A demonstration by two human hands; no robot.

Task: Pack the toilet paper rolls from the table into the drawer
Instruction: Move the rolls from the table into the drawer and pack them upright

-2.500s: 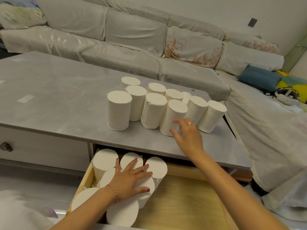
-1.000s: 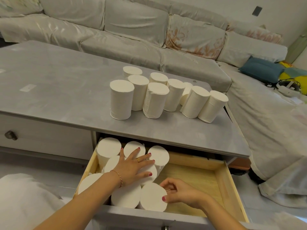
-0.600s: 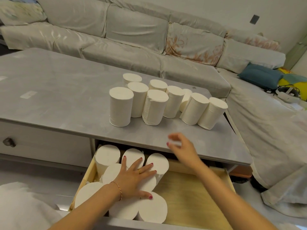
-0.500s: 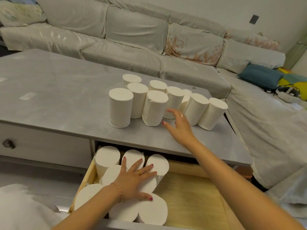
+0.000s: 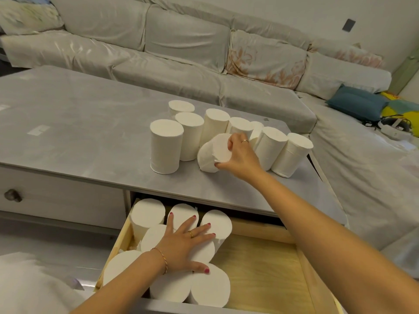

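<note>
One smooth cylindrical roll (image 5: 212, 152) tilts, right-gripped.

Half a second ago my right hand (image 5: 240, 157) was open and reaching over the front edge of the grey stone-look table (image 5: 90, 123); now it has closed over the top of one white cylindrical toilet paper roll (image 5: 212, 155) in the cluster. That roll stood upright then. Now it leans toward me, its flat top face turned to the front edge, and its base seems to rest on the tabletop, though my palm hides part of it. A second ago this same hand was down in the open pale wooden drawer (image 5: 267, 264), setting a roll at the front; it has since come up.
</note>
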